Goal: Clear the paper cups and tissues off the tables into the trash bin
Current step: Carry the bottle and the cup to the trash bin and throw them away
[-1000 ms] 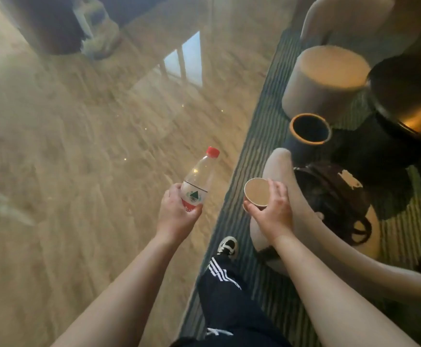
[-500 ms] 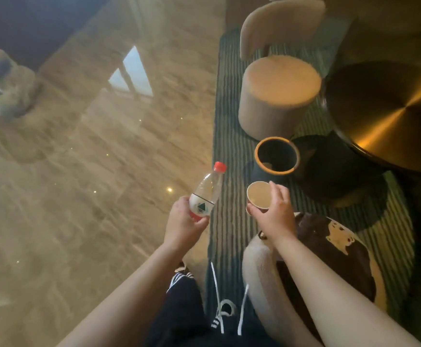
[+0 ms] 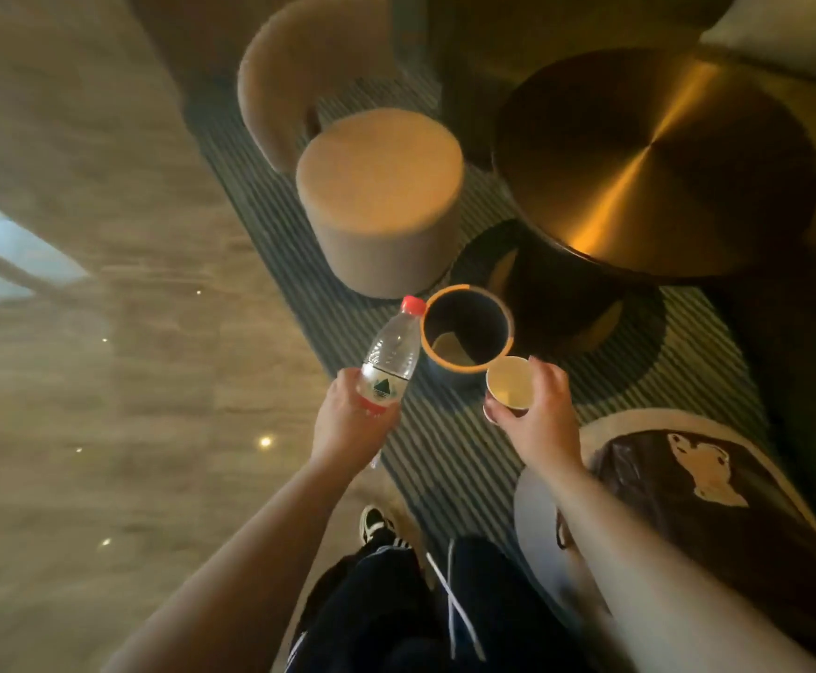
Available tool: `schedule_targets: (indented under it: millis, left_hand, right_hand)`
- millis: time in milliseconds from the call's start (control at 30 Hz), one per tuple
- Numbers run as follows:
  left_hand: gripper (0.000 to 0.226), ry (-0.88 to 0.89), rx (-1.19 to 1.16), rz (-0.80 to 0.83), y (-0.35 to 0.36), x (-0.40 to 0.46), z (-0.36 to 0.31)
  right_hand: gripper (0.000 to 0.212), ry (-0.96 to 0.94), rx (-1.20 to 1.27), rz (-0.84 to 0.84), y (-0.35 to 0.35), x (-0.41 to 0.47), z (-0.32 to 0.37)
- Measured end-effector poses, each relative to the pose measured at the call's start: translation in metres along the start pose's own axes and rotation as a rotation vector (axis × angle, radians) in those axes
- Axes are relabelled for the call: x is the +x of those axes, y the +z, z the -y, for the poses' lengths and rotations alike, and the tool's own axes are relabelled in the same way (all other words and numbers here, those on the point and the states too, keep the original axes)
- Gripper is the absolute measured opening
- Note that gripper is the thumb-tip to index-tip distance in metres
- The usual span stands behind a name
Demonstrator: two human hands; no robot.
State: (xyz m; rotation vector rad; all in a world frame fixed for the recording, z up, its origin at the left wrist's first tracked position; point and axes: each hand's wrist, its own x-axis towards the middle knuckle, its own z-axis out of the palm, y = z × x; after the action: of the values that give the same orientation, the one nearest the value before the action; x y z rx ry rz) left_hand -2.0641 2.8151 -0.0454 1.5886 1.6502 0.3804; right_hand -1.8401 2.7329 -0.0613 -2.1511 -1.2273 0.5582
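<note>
A small dark trash bin with an orange rim stands on the striped carpet, and something pale lies at its bottom. My right hand grips a paper cup upright, just at the bin's near-right rim. My left hand holds a clear plastic water bottle with a red cap, tilted so the cap almost touches the bin's left rim.
A round beige stool with a curved backrest stands beyond the bin. A round brass-coloured table is at the right. Another chair with a dark cushion is by my right arm. Polished stone floor lies left.
I have walked closer to the bin. Both hands, with the bottle and the cup, now sit right at its rim instead of short of it.
</note>
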Motion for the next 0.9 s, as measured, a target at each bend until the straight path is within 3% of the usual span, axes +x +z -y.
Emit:
schedule_targets:
  millis: [133, 267, 467, 733, 900]
  left_hand:
    - [0.05, -0.055, -0.056, 0.096, -0.011, 0.074, -0.017]
    - [0.038, -0.019, -0.095, 0.155, 0.007, 0.141, -0.035]
    - [0.052, -0.019, -0.001, 0.325, 0.067, 0.251, -0.058]
    - [0.039, -0.079, 0.098, 0.486, 0.168, 0.373, -0.046]
    - [0.036, 0.048, 0.3, 0.586, 0.22, 0.429, -0.015]
  right_hand:
    - [0.08, 0.112, -0.044, -0.062, 0.013, 0.03, 0.013]
    - [0.081, 0.213, -0.038, -0.113, 0.026, 0.065, 0.01]
    - [0.081, 0.418, 0.016, -0.113, 0.058, 0.137, -0.02]
    - [0.075, 0.623, 0.059, -0.101, 0.116, 0.243, -0.069]
    - [0.063, 0.689, 0.087, -0.141, 0.173, 0.283, -0.097]
